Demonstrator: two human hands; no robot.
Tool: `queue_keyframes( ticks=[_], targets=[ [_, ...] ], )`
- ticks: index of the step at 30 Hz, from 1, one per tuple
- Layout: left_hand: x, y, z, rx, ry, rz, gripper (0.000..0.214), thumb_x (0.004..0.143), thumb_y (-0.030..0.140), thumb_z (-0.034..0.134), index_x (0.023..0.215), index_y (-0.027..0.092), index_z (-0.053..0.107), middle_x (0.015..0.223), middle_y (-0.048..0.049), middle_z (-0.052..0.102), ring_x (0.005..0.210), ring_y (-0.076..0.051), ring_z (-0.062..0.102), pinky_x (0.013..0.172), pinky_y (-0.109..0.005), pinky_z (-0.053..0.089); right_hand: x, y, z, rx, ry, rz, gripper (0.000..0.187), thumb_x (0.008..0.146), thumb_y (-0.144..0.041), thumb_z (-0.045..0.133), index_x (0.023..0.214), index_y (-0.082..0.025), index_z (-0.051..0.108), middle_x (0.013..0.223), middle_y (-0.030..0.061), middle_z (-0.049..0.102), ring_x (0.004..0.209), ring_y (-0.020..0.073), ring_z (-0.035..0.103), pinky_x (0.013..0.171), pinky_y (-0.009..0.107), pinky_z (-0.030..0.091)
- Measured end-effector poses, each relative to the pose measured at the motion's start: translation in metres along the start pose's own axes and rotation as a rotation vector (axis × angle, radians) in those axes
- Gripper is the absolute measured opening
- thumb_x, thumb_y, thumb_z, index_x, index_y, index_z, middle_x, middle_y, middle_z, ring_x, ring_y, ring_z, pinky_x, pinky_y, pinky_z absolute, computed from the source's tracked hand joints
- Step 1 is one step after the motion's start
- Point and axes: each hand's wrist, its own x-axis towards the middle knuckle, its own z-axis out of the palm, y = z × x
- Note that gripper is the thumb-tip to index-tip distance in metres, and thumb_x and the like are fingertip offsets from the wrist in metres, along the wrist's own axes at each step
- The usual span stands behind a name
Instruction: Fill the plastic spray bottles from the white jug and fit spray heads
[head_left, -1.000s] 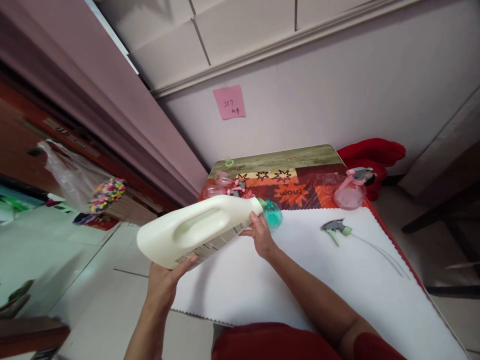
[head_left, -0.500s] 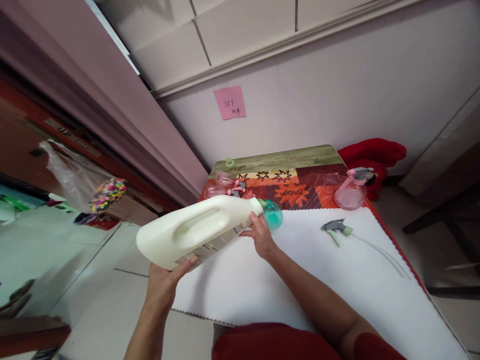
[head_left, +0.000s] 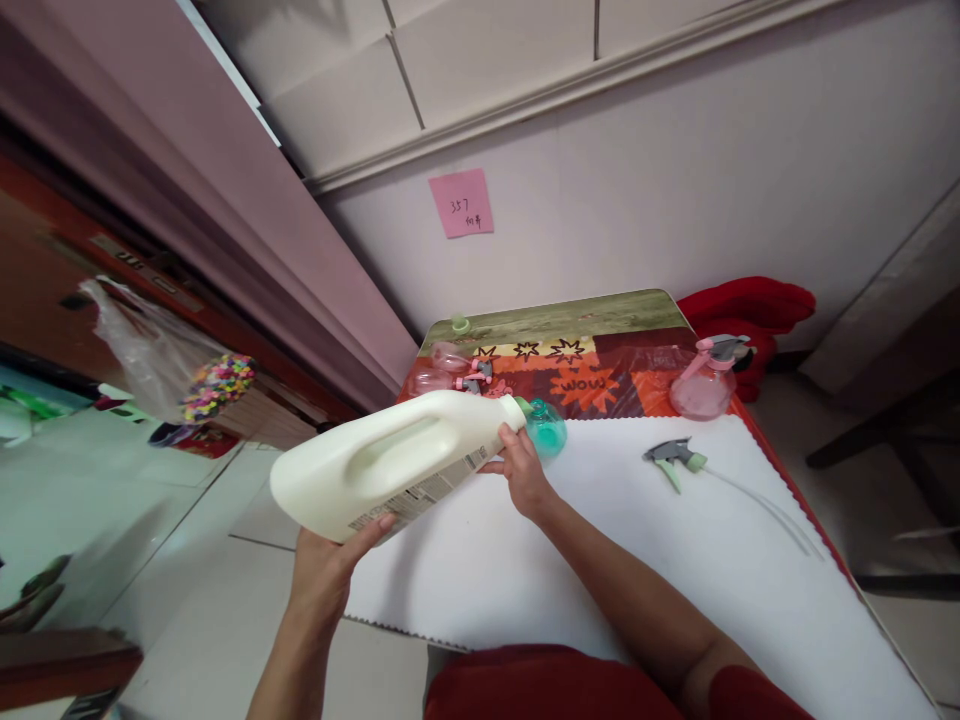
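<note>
A large cream jug [head_left: 409,450] with a built-in handle is tilted nearly on its side, its green spout toward a small teal bottle [head_left: 547,432]. My left hand [head_left: 330,550] is closed round the jug's base end, thumb on the label. Near the neck, my right hand [head_left: 521,470] grips the jug from below. The teal bottle stands upright without a sprayer, right by the spout; whether they touch I cannot tell. To the right, a grey and green spray head [head_left: 675,460] lies on the white mat with its clear tube stretched out.
A pink spray bottle [head_left: 705,385] stands at the table's right edge. Pink bottles [head_left: 435,380] with sprayers lie at the far left, partly behind the jug. A green cap [head_left: 460,326] sits at the back. The white mat [head_left: 600,560] covers the near table.
The jug's base end has dipped very slightly to the left. Both hands keep their hold, and the view has shifted a little.
</note>
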Motion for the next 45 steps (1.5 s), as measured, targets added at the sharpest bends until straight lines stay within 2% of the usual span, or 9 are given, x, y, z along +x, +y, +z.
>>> queue_keyframes(
  ticks=[3,12,22,33,38,45],
  targets=[
    [0.001,-0.006,-0.005,-0.032,-0.053,-0.027,0.078,0.059,0.034,0.096,0.132,0.023,0.069,0.129,-0.009,0.075,0.12,-0.034,0.07,0.102,-0.046,0.059,0.0,-0.001,0.0,0.0,-0.001,0.001,0.065,0.086,-0.059,0.07,0.142,-0.028,0.056,0.136,0.0086,0.064,0.112,0.0276,0.067,0.072,0.04,0.069],
    [-0.001,-0.001,-0.003,-0.031,-0.037,-0.019,0.084,0.056,0.034,0.097,0.134,0.018,0.067,0.129,-0.0135,0.074,0.122,-0.036,0.069,0.103,-0.045,0.058,-0.001,-0.002,0.001,-0.012,-0.011,0.005,0.066,0.087,-0.06,0.069,0.142,-0.027,0.054,0.137,0.0091,0.063,0.113,0.0274,0.067,0.073,0.04,0.069],
    [-0.004,0.009,0.002,-0.031,0.007,-0.049,0.083,0.051,0.038,0.098,0.127,0.018,0.07,0.126,-0.013,0.076,0.117,-0.036,0.07,0.098,-0.043,0.061,-0.003,-0.004,0.002,-0.026,-0.024,0.008,0.068,0.087,-0.062,0.068,0.143,-0.027,0.052,0.14,0.0088,0.062,0.115,0.0274,0.066,0.074,0.04,0.069],
    [-0.006,0.009,0.002,-0.024,0.017,-0.058,0.085,0.053,0.04,0.097,0.131,0.02,0.068,0.13,-0.0134,0.074,0.121,-0.037,0.068,0.102,-0.047,0.058,-0.004,-0.005,0.004,-0.002,-0.008,0.016,0.065,0.086,-0.061,0.07,0.14,-0.028,0.057,0.136,0.0082,0.065,0.115,0.0275,0.066,0.075,0.039,0.068],
    [-0.007,0.009,0.002,-0.021,0.032,-0.03,0.089,0.052,0.042,0.097,0.133,0.019,0.068,0.128,-0.0139,0.075,0.121,-0.039,0.068,0.105,-0.053,0.055,-0.005,-0.006,0.005,-0.018,-0.018,0.005,0.065,0.087,-0.061,0.068,0.142,-0.029,0.055,0.136,0.0079,0.064,0.115,0.0276,0.065,0.076,0.041,0.069],
    [-0.008,0.009,0.0,-0.016,0.007,-0.054,0.087,0.054,0.04,0.097,0.134,0.021,0.067,0.132,-0.0132,0.073,0.122,-0.039,0.067,0.106,-0.053,0.055,-0.005,-0.006,0.004,-0.009,-0.021,0.003,0.064,0.087,-0.061,0.069,0.14,-0.028,0.056,0.136,0.0082,0.065,0.114,0.0273,0.066,0.074,0.039,0.068]
  ],
)
